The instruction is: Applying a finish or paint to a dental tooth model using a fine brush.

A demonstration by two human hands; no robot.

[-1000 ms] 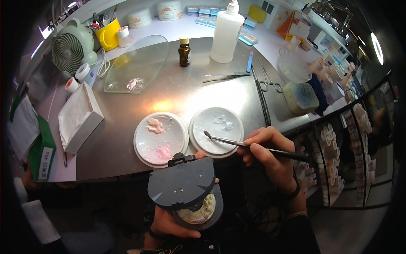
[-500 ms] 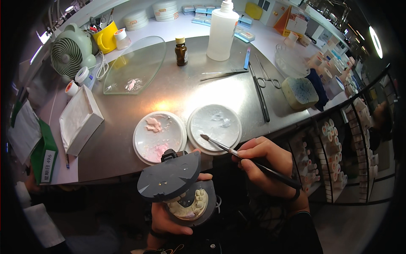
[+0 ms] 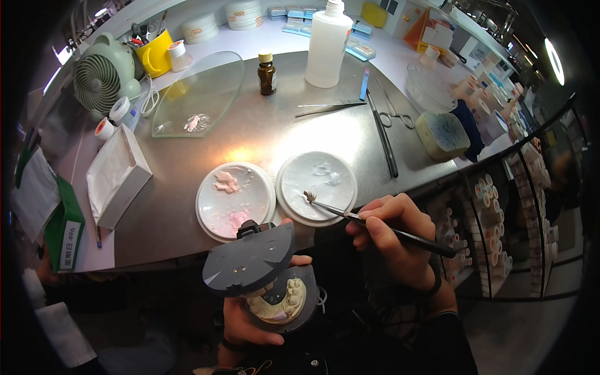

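Note:
My left hand (image 3: 245, 325) grips a hinged grey dental articulator (image 3: 250, 257) near my body. Inside its lower half sits a cream dental model (image 3: 282, 304) with a row of teeth. My right hand (image 3: 398, 232) holds a brush (image 3: 400, 237) with a dark handle. Its bristles are splayed and rest on the right white round dish (image 3: 349, 199), which bears whitish, translucent paste. Beside it, the left white round dish (image 3: 203, 209) carries two pink patches of paste, the lower one partly behind the articulator's raised top.
A tall white bottle (image 3: 326, 53), a brown bottle (image 3: 267, 75) and a glass plate (image 3: 219, 87) stand farther back. Tweezers (image 3: 331, 110), a black-handled tool (image 3: 386, 147), scissors-like forceps (image 3: 395, 115) and a sponge (image 3: 442, 135) lie to the right. A white box (image 3: 119, 178) and fan (image 3: 103, 75) are left.
The brush tip has moved slightly right onto the right dish, and its bristles, pointed before, are now fanned out. My right hand has shifted a little. My left hand is nearly still.

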